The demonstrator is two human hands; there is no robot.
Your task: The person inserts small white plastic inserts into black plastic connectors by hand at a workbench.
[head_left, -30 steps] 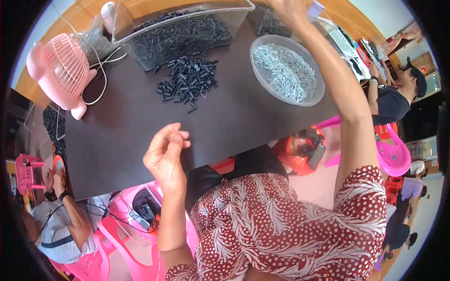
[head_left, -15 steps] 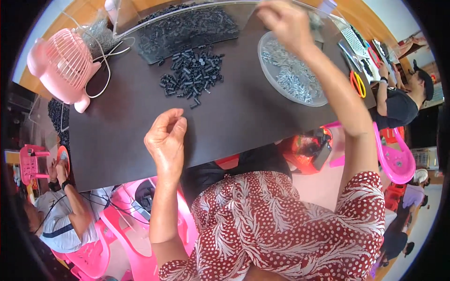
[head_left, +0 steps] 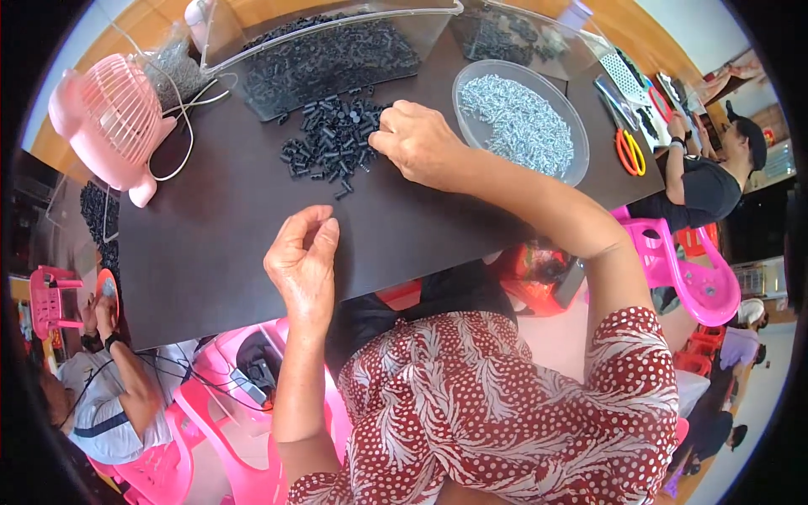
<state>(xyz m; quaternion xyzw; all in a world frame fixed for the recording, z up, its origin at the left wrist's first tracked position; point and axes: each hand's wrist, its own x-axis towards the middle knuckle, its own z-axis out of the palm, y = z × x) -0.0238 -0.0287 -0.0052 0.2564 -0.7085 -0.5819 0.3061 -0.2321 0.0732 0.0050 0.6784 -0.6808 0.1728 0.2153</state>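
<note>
Workroom, a co-worker seated off to the right; dark table with a pink fan at its left end. Pile of black parts lies mid-table before a clear bin; to its right, a bowl of silver pieces (screws, by the look). Right hand at the pile's right edge, fingers bent and bunched — step in hand judged as picking among the parts. Left hand over the table's near side, thumb and forefinger drawn close. Next move seems to call for a light pinch, separating one part from its neighbours. Hard to make out: right fingertips face the pile, left finger gap is shaded — cannot tell whether either holds anything
</note>
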